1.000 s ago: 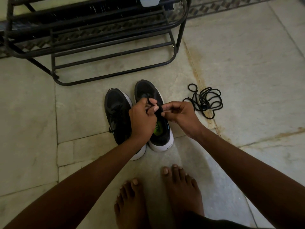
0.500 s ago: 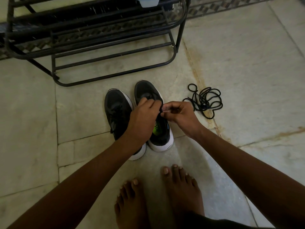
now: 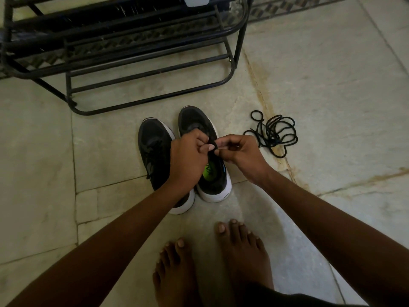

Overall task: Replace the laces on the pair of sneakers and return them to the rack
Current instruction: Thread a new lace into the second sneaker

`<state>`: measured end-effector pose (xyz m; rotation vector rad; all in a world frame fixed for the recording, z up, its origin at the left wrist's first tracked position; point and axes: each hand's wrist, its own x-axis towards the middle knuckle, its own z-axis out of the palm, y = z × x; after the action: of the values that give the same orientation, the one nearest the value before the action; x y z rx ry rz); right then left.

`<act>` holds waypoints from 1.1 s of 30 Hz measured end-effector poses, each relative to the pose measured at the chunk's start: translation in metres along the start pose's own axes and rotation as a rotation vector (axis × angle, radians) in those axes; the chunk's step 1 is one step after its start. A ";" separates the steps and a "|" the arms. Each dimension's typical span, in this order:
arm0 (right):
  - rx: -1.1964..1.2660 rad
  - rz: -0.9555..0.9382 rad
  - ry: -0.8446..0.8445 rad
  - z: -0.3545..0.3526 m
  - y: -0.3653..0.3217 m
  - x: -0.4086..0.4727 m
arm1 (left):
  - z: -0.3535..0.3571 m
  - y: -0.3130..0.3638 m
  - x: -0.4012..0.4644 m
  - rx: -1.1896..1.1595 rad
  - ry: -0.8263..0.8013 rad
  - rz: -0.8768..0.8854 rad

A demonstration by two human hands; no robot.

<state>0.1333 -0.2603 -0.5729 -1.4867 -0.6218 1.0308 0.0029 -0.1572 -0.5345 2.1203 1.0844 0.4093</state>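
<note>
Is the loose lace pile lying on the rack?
No, the loose lace pile lies on the floor, right of the sneakers.

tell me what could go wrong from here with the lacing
The left hand and right hand both pinch a thin black lace over the right sneaker; in this dim light the end may miss an eyelet or slip free. The loose lace pile lies tangled on the floor and may knot when pulled. The bare feet stand close and could nudge the shoes.
</note>
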 end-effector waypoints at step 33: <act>-0.061 -0.017 -0.029 -0.003 -0.005 0.001 | -0.009 -0.013 0.006 0.068 -0.013 0.273</act>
<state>0.1370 -0.2598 -0.5683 -1.5200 -0.6904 1.0299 -0.0063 -0.1432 -0.5379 2.3373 0.8133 0.4917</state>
